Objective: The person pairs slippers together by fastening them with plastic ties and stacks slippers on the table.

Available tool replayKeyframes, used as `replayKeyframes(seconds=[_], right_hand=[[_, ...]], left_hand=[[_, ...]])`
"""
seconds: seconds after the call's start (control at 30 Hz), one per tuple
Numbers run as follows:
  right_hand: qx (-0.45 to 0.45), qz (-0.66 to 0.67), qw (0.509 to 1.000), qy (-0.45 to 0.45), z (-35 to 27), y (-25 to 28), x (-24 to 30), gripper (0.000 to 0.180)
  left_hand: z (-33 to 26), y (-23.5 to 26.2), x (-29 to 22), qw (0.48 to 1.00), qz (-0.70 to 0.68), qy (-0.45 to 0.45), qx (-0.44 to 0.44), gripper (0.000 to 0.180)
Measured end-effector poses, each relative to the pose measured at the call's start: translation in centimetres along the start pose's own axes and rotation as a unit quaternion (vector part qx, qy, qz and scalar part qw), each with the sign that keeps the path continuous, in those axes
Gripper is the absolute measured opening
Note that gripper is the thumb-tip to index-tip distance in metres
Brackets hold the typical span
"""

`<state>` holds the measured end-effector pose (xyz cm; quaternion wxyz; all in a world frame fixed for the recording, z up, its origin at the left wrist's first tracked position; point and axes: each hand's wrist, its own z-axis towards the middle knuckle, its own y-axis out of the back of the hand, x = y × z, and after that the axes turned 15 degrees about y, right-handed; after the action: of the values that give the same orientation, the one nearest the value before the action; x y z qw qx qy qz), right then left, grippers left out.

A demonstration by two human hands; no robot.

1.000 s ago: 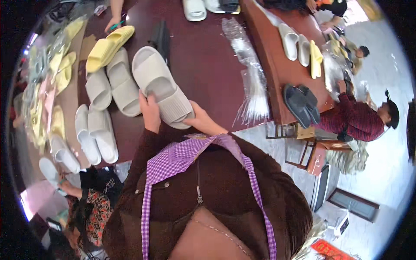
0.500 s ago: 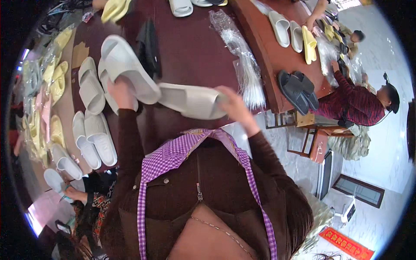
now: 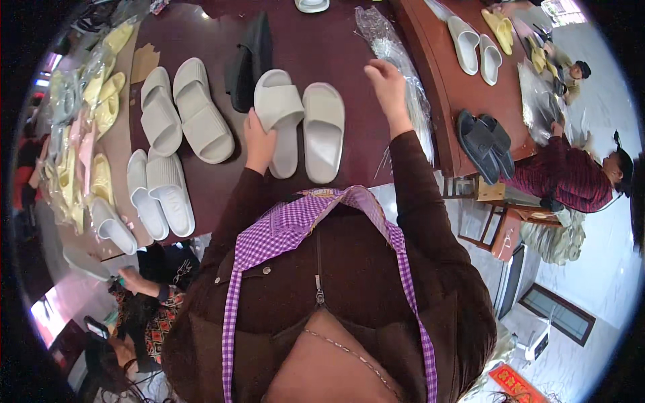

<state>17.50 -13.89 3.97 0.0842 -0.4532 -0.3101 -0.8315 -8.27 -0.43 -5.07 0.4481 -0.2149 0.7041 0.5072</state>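
Observation:
Two light grey slippers lie side by side on the dark red table in front of me. My left hand (image 3: 259, 142) is closed on the outer edge of the left grey slipper (image 3: 277, 111), with its fingers partly hidden. Just to the right, the other grey slipper (image 3: 323, 134) lies with its open toe toward me, untouched. My right hand (image 3: 388, 87) is raised past it with curled fingers, beside a stack of clear plastic bags (image 3: 396, 57). Nothing shows in that hand. Behind my left hand, black slippers (image 3: 250, 64) stand tilted together.
At left are a grey pair (image 3: 203, 114), a paler pair (image 3: 169, 195) and bagged yellow slippers (image 3: 101, 101). A person's hand (image 3: 139, 282) is at the lower left. Black slippers (image 3: 480, 144) lie on the right-hand table (image 3: 463, 101), where another person (image 3: 557, 174) sits.
The two grey slippers, earlier lifted and turned, now lie parallel on the table. My right hand has let go and moved up toward the plastic bags. The far-left yellow slipper has left view.

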Motion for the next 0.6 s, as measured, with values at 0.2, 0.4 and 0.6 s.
replayKeyframes(seconds=[0.2,0.4,0.6], right_hand=[[-0.096,-0.201,0.971,-0.089,-5.9,3.8,-9.4,0.028],[-0.010,-0.277,0.944,-0.177,-12.4,6.3,-10.2,0.032],[0.073,-0.321,0.918,-0.221,-13.8,5.5,-7.3,0.033]], left_hand=[[-3.1,1.4,0.4,0.995,0.068,-0.067,-0.017,0.056],[-2.8,0.6,1.1,0.956,-0.193,0.115,0.191,0.057],[-3.0,-0.3,0.7,0.939,-0.229,0.131,0.220,0.056]])
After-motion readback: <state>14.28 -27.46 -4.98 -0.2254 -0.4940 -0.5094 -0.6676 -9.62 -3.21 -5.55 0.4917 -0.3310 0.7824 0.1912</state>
